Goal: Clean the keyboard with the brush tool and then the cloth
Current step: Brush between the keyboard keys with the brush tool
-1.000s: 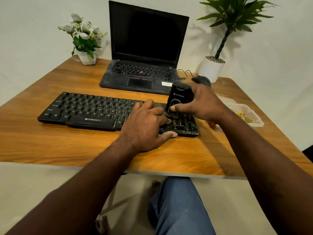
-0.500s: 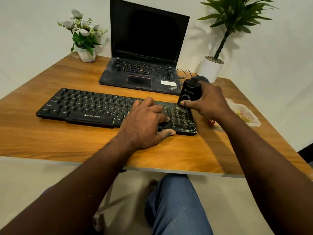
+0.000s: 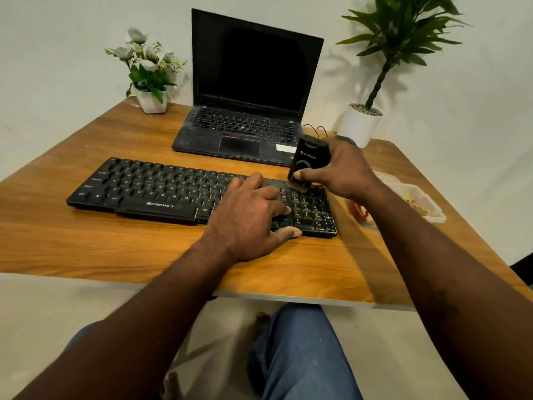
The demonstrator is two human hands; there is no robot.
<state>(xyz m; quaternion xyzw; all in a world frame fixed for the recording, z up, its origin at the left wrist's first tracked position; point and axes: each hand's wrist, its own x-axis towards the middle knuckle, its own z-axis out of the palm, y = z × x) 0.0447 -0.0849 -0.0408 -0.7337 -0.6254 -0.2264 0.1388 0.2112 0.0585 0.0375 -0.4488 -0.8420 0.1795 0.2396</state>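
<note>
A black Zebronics keyboard [image 3: 150, 192] lies across the wooden desk [image 3: 115, 249]. My left hand [image 3: 248, 215] rests flat on its right half, fingers spread over the keys and thumb at the front edge. My right hand [image 3: 337, 168] grips a black brush tool [image 3: 308, 161] upright. The tool's bristles touch the far right corner of the keyboard, above the number pad. No cloth shows in this view.
An open black laptop [image 3: 248, 90] stands behind the keyboard. A white pot of flowers [image 3: 150, 73] sits at the back left, a potted green plant [image 3: 366, 119] at the back right. A clear plastic box [image 3: 421, 200] lies by the desk's right edge.
The brush tool has travelled from the near middle of the number pad to the keyboard's far right corner. My left hand has stayed on the keys.
</note>
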